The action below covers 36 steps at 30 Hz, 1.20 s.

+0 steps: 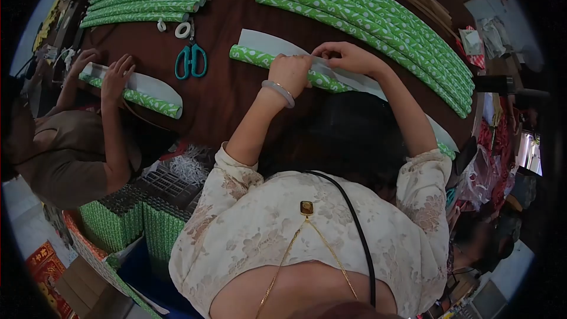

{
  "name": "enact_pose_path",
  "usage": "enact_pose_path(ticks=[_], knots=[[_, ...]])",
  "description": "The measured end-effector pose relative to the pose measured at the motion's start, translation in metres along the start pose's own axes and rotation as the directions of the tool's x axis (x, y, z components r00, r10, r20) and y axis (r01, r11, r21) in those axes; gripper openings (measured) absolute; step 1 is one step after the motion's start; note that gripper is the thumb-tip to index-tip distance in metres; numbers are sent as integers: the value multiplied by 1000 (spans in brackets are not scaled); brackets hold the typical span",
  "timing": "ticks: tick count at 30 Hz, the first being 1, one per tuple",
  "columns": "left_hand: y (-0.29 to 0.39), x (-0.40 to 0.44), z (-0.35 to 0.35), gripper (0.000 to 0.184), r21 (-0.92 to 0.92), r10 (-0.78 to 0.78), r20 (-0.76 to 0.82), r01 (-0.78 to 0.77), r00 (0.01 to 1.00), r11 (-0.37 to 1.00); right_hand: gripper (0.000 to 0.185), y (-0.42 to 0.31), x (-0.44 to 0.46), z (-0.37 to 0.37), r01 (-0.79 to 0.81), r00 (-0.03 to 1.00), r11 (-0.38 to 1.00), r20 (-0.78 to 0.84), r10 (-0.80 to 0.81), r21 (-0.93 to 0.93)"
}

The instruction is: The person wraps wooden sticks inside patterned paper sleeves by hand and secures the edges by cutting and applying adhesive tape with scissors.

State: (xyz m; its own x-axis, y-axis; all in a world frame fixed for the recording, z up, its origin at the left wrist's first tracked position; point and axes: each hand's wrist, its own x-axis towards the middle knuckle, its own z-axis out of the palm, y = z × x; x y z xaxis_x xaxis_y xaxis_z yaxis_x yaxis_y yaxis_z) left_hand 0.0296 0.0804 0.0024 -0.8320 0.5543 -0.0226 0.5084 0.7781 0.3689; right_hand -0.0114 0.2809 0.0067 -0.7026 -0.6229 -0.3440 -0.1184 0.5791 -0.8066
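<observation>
Teal scissors (191, 61) lie left of the green patterned roll (251, 56), which slants across the table under both hands. The left hand (290, 72) bends knuckles-up over it; the right hand (345, 58) arches beside, fingers curled. Neither hand's pinch can be made out.

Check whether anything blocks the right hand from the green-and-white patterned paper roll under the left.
Between the right hand and the green-and-white patterned paper roll lies only its loose white flap. The left hand is on the roll; the teal-handled scissors lie to the left.
</observation>
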Motion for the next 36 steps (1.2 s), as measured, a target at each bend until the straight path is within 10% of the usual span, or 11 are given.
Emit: enact_pose_path(ticks=[24,36], knots=[[2,0,-1,33,27,-23,-19,23,1000,999,24,5,-27,-13,-45,999,992,-17,47,115],[-1,-1,-2,35,-14,33,-31,-33,999,999,24,35,-211,-6,-272,812,934,-466,353,234]])
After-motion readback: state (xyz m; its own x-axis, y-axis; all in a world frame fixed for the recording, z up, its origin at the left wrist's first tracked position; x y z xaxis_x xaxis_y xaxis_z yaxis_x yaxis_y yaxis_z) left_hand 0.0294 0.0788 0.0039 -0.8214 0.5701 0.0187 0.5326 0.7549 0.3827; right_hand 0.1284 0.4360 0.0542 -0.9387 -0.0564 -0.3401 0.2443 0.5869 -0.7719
